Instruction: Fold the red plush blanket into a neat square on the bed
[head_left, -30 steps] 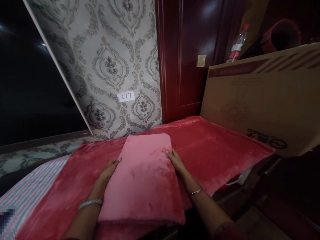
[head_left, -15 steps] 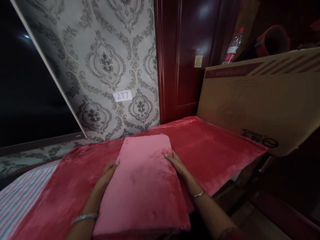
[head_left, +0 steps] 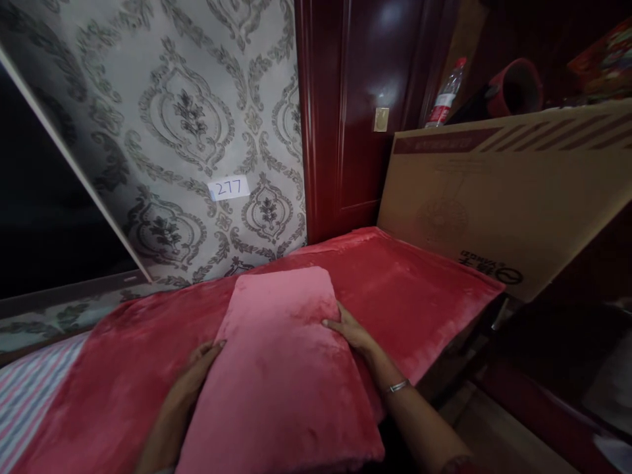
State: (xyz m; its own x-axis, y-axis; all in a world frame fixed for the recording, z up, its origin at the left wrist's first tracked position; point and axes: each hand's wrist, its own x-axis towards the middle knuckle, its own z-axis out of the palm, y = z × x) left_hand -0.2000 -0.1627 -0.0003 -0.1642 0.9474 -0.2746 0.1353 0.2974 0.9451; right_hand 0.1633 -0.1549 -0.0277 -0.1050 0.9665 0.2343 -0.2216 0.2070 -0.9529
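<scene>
Change: versus a second ago, our view has swung right and down; the "277" label (head_left: 228,188) now sits further left in frame, and the cardboard box looms larger.
Hands, drift: both have slid back along the edges of the folded pink blanket (head_left: 284,368), toward us.
Meaning: we read that as smoothing or squaring the fold, not lifting; the blanket's place on the bed looks unchanged.
Left hand (head_left: 195,372): flat, fingers extended, pressed against the blanket's left edge. Open, gripping nothing that we can see.
Right hand (head_left: 348,329): flat, fingers together, on the right edge, thumb toward the top face. Open too; a bracelet (head_left: 397,386) is on that wrist.
Hedge: light is poor, so fingertips tucked under an edge can't be ruled out.
Blanket location: lying flat on the red plush cover (head_left: 419,289) of the bed, centre frame, long axis running away from us, near end at the bed's edge.
Containers: one big flat cardboard box (head_left: 494,197) stands on edge, leaning at the right end of the bed, closed; contents not visible.
On top behind it: a plastic bottle (head_left: 443,99) and a red round thing (head_left: 513,89), possibly a pot.
Other: striped sheet (head_left: 29,395) showing at far left.
</scene>
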